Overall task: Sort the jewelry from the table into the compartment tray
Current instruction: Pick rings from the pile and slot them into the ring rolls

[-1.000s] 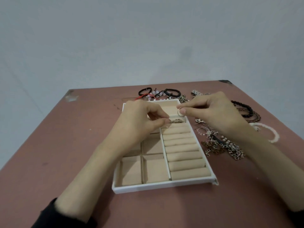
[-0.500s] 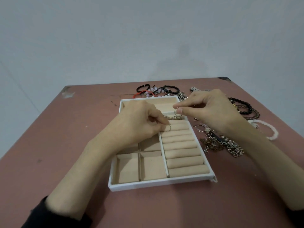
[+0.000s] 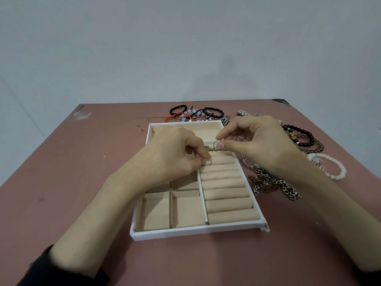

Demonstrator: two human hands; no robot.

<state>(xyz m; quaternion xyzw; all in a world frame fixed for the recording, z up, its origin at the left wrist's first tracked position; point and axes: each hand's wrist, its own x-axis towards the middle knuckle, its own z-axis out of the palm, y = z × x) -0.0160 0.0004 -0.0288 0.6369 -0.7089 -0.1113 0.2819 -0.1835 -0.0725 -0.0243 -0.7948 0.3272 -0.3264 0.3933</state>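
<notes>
While both hands hang over the far end of the tray (image 3: 185, 232), each one pinches something small. The left hand (image 3: 175, 159) has its fingers curled in. Its thumb and first finger nip a small ring (image 3: 208, 163) right at the soft rolls (image 3: 226, 195), near the far end of that row. The right hand (image 3: 259, 145) is half curled too. Its thumb and first finger hold a thin ring (image 3: 216, 144) just above the far rolls, and its other fingers bend loosely. Between the two hands shows a silver bit (image 3: 208, 148). I cannot tell if a hand holds it or if it lies in the tray.

The tray is white outside and tan inside, and it sits in the middle of the table (image 3: 82, 182). The rolls fill its right side, square boxes (image 3: 187, 211) fill its left side, and one long box (image 3: 206, 130) runs across the far end.

More jewelry lies on the table. Behind the tray are black bands (image 3: 214, 112), a red cord (image 3: 173, 117) and pink beads (image 3: 190, 112). Chains (image 3: 272, 184) lie just beside the tray's right wall. Farther right are dark beads (image 3: 299, 137) and a white bracelet (image 3: 335, 169). Black sleeves (image 3: 51, 269) cover the arms at the bottom. A grey wall (image 3: 185, 48) stands behind the table.
</notes>
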